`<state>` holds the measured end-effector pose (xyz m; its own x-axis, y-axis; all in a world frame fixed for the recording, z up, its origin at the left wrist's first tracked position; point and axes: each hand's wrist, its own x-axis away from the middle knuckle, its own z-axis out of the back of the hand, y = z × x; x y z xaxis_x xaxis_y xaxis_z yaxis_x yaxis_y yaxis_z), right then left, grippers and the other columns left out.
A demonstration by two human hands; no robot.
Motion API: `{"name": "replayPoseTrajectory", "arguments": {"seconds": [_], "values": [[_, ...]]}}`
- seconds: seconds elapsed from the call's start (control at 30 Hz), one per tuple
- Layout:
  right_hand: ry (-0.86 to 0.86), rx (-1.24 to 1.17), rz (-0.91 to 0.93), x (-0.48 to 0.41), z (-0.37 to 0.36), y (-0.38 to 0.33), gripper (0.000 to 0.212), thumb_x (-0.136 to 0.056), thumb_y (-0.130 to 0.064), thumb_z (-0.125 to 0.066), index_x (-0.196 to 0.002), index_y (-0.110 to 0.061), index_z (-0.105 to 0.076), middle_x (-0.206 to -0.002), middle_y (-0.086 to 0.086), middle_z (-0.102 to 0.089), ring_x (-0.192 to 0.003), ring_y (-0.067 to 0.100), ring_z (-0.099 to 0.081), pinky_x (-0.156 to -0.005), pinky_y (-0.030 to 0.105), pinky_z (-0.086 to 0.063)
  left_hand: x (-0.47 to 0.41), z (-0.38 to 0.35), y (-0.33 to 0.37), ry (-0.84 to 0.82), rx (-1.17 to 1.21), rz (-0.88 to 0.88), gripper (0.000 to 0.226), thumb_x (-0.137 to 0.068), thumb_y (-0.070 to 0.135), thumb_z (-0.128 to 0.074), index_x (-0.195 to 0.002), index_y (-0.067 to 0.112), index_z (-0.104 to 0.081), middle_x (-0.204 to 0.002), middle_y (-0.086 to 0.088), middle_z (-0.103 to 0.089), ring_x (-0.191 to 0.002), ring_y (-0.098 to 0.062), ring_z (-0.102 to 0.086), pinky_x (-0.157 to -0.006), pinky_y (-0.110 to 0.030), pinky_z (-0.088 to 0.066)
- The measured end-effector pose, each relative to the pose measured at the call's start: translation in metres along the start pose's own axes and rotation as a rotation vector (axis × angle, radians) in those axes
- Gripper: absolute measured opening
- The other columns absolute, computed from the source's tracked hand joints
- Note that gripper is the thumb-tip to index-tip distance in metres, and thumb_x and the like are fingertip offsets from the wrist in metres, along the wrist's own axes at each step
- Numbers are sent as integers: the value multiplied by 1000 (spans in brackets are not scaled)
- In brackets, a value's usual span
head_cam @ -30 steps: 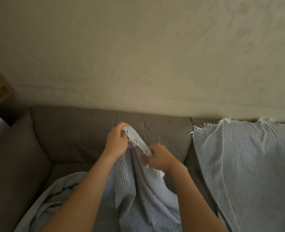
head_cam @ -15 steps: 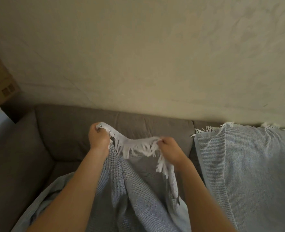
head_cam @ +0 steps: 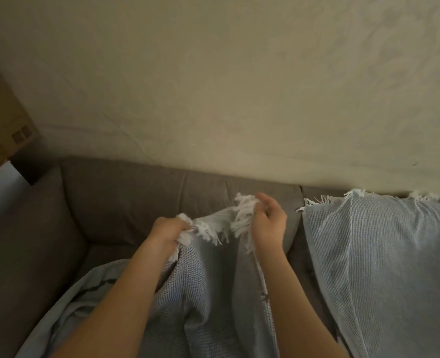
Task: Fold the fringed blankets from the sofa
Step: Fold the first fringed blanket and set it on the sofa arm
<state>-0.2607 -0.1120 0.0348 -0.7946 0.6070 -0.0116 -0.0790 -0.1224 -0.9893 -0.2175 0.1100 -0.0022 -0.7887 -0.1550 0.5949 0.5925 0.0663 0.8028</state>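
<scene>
A pale blue waffle-weave blanket [head_cam: 195, 306] with a white fringe [head_cam: 213, 228] hangs up from the sofa seat between my arms. My left hand [head_cam: 166, 229] grips the fringed edge at its left end. My right hand [head_cam: 268, 223] pinches the same edge a short way to the right, fingers curled into the tassels. The fringe sags a little between the two hands. A second pale blue fringed blanket [head_cam: 384, 267] lies draped over the sofa's back and seat at the right.
The grey sofa [head_cam: 126, 197] runs along a cream wall [head_cam: 239, 86], its left armrest [head_cam: 20, 241] at the left. A cardboard box [head_cam: 1, 125] stands past the armrest at the far left.
Both hands have slid along the fringed edge and shifted to the right. The right hand has risen and regripped the tassels; the left hand has dropped slightly.
</scene>
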Motion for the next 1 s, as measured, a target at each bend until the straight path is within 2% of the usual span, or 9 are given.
{"name": "replayPoseTrajectory", "arguments": {"seconds": [0.1,0.23,0.3,0.37,0.47,0.57,0.67,0.77,1.0], "values": [[-228,172,46,14,-5,10,48,-97,-7,-49,-136,-34,-59,-114,6,-64,-79,9,-58,-75,28,-50,26,-11,5,-188,-218,-237,15,-88,3,-83,-100,12,-81,-98,-5,-81,-94,-20,-75,-86,-31,-58],[-525,376,194,28,-9,12,72,-87,-10,-69,-150,-36,-47,-133,2,-36,-107,7,-51,-99,25,-47,42,-11,16,-426,-335,-432,20,-92,11,-81,-112,14,-81,-105,-2,-82,-107,-19,-76,-98,-31,-57],[-669,308,258,31,-14,13,59,-91,-12,-69,-146,-31,-55,-137,-1,-52,-120,6,-56,-102,26,-51,48,-11,21,-495,-367,-495,18,-93,13,-80,-110,16,-83,-107,-1,-82,-108,-17,-76,-98,-30,-57],[-776,292,249,30,-19,15,30,-95,-12,-63,-122,-23,-70,-108,-4,-73,-97,3,-67,-83,28,-57,53,-10,26,-517,-366,-544,19,-92,13,-81,-111,17,-83,-110,1,-82,-112,-15,-75,-100,-30,-57],[-645,468,303,20,-17,16,12,-99,-16,-62,-92,-14,-72,-69,-4,-66,-58,4,-55,-58,29,-44,51,-5,25,-447,-342,-612,29,-88,9,-85,-115,17,-80,-109,1,-82,-109,-14,-76,-95,-29,-60],[-551,474,307,16,-11,1,20,-103,-15,-56,-97,-19,-74,-77,-10,-70,-68,3,-63,-59,23,-48,46,4,20,-398,-480,-656,42,-82,19,-91,-121,26,-76,-111,11,-79,-105,-2,-73,-91,-21,-58],[-559,346,293,20,-9,-20,25,-98,-14,-58,-79,-23,-71,-66,-13,-65,-59,3,-58,-54,24,-46,35,10,3,-315,-707,-662,7,-90,33,-80,-92,26,-80,-81,6,-76,-73,-3,-67,-70,-37,-55],[-608,160,249,17,3,-41,34,-91,-10,-66,-59,-11,-55,-55,-6,-47,-52,9,-40,-53,30,-36,28,19,-15,-89,-901,-643,29,-94,47,-67,-74,26,-72,-66,7,-69,-60,-10,-63,-56,-36,-47],[-171,-402,-1,-15,21,-58,30,-95,-26,-76,-71,-17,-60,-68,12,-57,-67,25,-53,-66,40,-52,1,40,-43,65,-1037,-578,27,-105,34,-47,-87,23,-63,-83,4,-69,-78,-21,-66,-78,-43,-56]]}}
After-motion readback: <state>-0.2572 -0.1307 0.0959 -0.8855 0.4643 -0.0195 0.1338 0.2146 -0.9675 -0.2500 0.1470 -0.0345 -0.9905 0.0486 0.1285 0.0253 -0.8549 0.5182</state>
